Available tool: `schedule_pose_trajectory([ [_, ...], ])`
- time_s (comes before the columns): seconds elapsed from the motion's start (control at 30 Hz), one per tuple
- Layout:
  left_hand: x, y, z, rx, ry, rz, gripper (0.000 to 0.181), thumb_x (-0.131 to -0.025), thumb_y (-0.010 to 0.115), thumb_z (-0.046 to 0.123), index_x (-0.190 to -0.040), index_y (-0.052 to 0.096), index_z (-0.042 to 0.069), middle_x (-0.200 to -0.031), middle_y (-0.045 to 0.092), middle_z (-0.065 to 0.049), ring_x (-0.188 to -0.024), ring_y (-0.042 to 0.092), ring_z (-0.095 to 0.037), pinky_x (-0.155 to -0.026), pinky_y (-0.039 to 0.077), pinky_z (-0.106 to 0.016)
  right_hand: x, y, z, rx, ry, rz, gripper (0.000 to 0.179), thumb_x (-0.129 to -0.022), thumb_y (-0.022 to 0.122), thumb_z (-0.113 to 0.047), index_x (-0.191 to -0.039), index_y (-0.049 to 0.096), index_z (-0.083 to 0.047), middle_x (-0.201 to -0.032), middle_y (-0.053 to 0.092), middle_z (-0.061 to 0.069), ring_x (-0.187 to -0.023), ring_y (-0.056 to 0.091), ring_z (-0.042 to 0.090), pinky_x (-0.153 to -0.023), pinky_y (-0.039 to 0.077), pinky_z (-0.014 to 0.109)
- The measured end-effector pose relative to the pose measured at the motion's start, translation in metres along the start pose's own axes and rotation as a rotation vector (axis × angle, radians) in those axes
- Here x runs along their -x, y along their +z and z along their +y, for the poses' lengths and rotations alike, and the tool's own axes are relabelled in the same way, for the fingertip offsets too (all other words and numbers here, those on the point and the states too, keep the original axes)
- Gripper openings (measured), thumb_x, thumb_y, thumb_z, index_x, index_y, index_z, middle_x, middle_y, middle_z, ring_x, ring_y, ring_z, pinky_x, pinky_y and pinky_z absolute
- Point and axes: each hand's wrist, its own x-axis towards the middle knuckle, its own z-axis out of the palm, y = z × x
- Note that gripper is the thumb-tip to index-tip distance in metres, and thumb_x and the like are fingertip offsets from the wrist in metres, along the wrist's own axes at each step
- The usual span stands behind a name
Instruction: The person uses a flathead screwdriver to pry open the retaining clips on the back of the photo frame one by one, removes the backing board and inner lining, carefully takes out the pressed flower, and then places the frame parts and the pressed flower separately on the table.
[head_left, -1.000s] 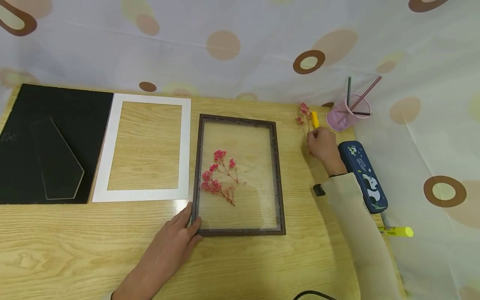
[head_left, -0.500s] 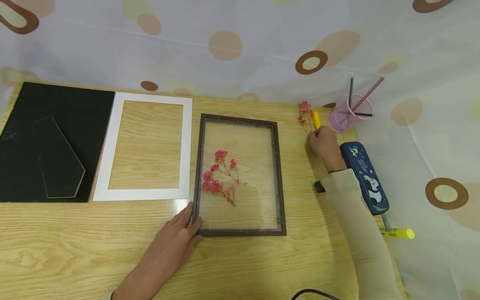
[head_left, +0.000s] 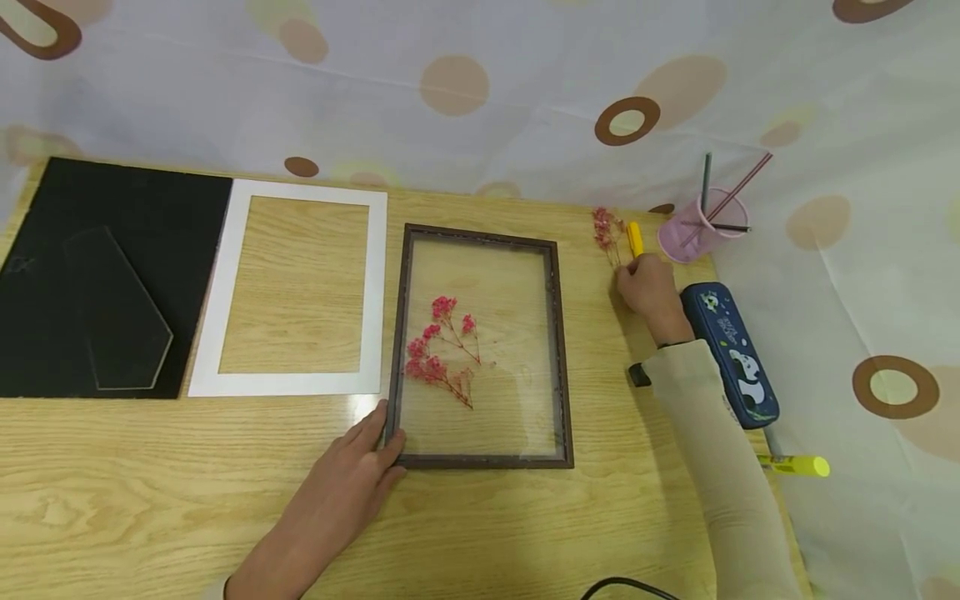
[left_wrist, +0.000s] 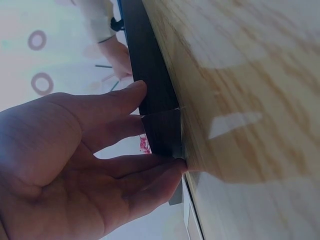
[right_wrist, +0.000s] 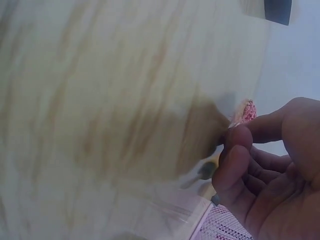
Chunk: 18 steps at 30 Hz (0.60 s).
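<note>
Pink sprig [head_left: 603,228] has tipped slightly left since the earlier frame; it is near the pink cup [head_left: 677,242], its stem pinched between thumb and finger of the right hand [head_left: 651,287]. Thumb and fingers of the left hand [head_left: 341,483] grip the frame's [head_left: 487,462] near-left corner; more flowers [head_left: 429,367] lie within its border.

Pink flowers [right_wrist: 250,111] in right grip [right_wrist: 280,172]

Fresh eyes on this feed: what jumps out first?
Probably the bright pink flowers within the dark frame, whose near-left corner the left hand holds. Then the right hand, pinching another pink sprig near the pink cup. At far left lies a large black board.
</note>
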Motion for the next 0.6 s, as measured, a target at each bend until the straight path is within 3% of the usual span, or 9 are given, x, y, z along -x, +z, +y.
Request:
schedule_pose_trajectory([
  [0.2,-0.001,0.0,0.0,-0.001,0.005,-0.004,0.036,-0.083,0.083,0.012,-0.112,0.073,-0.007,-0.136,0.053,-0.034,-0.121,0.058,-0.042,-0.087,0.055,-0.051,0.009,-0.008,-0.015,0.03,0.011,0.001,0.037,-0.102,0.051,-0.024,-0.098,0.065,0.01,-0.079,0.06,0.018,-0.064,0.054,0.028,-0.049,0.042,0.031],
  [0.4,-0.003,0.0,-0.001,-0.017,0.005,-0.016,0.037,-0.082,0.083,0.012,-0.112,0.072,-0.007,-0.135,0.053,-0.035,-0.121,0.057,-0.043,-0.089,0.054,-0.051,0.035,-0.024,-0.071,0.008,-0.168,0.071,0.031,-0.102,0.053,-0.018,-0.103,0.066,0.01,-0.08,0.065,0.022,-0.057,0.057,0.028,-0.048,0.043,0.034],
  [0.5,-0.003,0.0,0.0,-0.016,0.002,-0.021,0.037,-0.082,0.083,0.012,-0.112,0.072,-0.007,-0.135,0.053,-0.035,-0.122,0.057,-0.043,-0.09,0.054,-0.051,0.056,-0.021,-0.103,-0.012,-0.246,0.041,0.029,-0.103,0.053,-0.017,-0.106,0.067,0.008,-0.081,0.067,0.02,-0.058,0.059,0.025,-0.05,0.045,0.034],
  [0.6,-0.003,0.0,0.001,-0.009,0.001,-0.02,0.038,-0.081,0.083,0.012,-0.112,0.073,-0.007,-0.135,0.053,-0.035,-0.122,0.057,-0.043,-0.09,0.054,-0.051,0.08,-0.011,-0.129,-0.045,-0.306,-0.053,0.027,-0.104,0.054,-0.017,-0.11,0.067,0.006,-0.083,0.067,0.017,-0.058,0.058,0.022,-0.053,0.046,0.033],
])
